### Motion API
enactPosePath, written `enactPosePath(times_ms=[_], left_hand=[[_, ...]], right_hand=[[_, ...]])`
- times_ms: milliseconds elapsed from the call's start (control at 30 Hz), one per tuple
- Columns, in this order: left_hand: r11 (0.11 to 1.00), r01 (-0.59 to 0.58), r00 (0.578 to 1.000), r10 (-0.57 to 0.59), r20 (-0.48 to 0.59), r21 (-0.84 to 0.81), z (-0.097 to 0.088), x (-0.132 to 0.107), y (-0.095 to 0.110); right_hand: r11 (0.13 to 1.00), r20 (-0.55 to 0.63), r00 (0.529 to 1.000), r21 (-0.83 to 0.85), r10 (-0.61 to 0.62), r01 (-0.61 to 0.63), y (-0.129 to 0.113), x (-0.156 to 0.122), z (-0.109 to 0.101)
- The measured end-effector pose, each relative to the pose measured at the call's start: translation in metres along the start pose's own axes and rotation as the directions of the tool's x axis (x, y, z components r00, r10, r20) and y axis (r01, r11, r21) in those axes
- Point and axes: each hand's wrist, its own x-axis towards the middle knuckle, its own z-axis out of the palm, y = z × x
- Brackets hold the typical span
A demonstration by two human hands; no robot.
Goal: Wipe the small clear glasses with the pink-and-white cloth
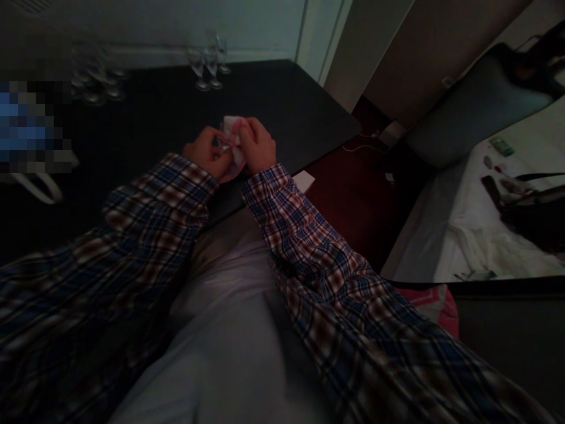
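Note:
Both hands meet over the dark table, close in front of my body. My left hand is closed around a small clear glass, of which only part shows between the fingers. With my right hand I grip a pink and white cloth, its fingers pressing it against the glass. Some of the cloth hangs below the hands. Fingers and cloth hide most of the glass, and the light is dim.
Three stemmed glasses stand at the table's back edge, and several more glasses at the back left. A white strap lies at left. On the right are a mirror and a white box low beside the table.

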Motion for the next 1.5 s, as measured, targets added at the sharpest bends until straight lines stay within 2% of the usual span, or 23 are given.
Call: enactPosePath(times_ms=[167,300,633,800,967,1167,1367,1500], left_hand=[[1.0,-0.02,1.0,0.02,0.014,0.022,0.0,-0.002,0.0],[0.997,-0.048,0.998,0.05,-0.024,0.061,0.003,0.001,-0.004],[0.996,-0.072,0.994,0.077,-0.081,0.057,0.006,0.002,-0.008],[0.993,-0.095,0.994,0.098,-0.052,0.069,0.005,0.0,-0.008],[0.993,-0.098,0.989,0.105,-0.107,0.071,0.007,0.001,-0.01],[0.993,-0.094,0.995,0.096,-0.031,0.076,0.005,0.002,-0.008],[0.99,-0.098,0.992,0.105,-0.064,0.098,0.006,0.002,-0.008],[0.99,-0.104,0.993,0.108,-0.043,0.097,0.003,0.0,-0.007]], right_hand=[[0.998,0.004,1.0,-0.056,-0.008,0.008,-0.001,0.0,-0.001],[0.996,0.01,1.0,-0.088,-0.008,0.009,-0.001,0.001,0.0],[0.999,-0.015,0.999,-0.022,-0.03,0.029,0.006,0.004,0.002],[0.999,0.0,1.0,-0.038,-0.022,0.022,0.004,0.004,0.0],[1.0,0.004,1.0,-0.028,0.004,-0.004,0.0,0.001,0.0],[0.998,-0.007,1.0,-0.067,-0.019,0.018,-0.002,-0.002,-0.001],[0.996,0.007,1.0,-0.088,-0.012,0.013,-0.001,0.001,-0.002],[0.996,0.005,1.0,-0.081,-0.026,0.026,-0.001,0.0,-0.001]])
